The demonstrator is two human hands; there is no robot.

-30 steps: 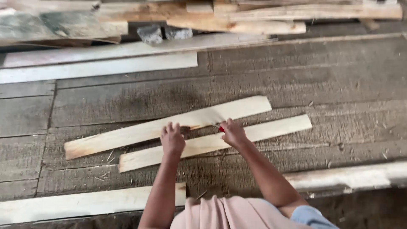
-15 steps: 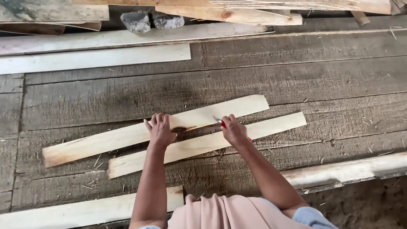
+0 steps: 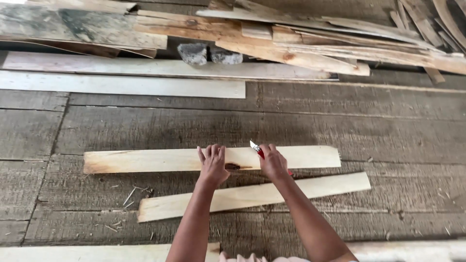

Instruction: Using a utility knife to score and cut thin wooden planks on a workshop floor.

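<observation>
Pale wood plank (image 3: 160, 160) lies on the grey floorboards (image 3: 145, 126), long axis running left-right. Left hand (image 3: 212, 164) presses flat on it, fingers together; right hand (image 3: 273, 162) just beside, fist closed round a red-handled knife (image 3: 257, 149), blade tip at the plank's far edge.

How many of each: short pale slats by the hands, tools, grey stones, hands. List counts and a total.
Short pale slats: 2, the upper slat and the lower slat
Tools: 1, the red-handled cutter
Stones: 2, the grey stones
Hands: 2, the left hand and the right hand
Total: 7
</observation>
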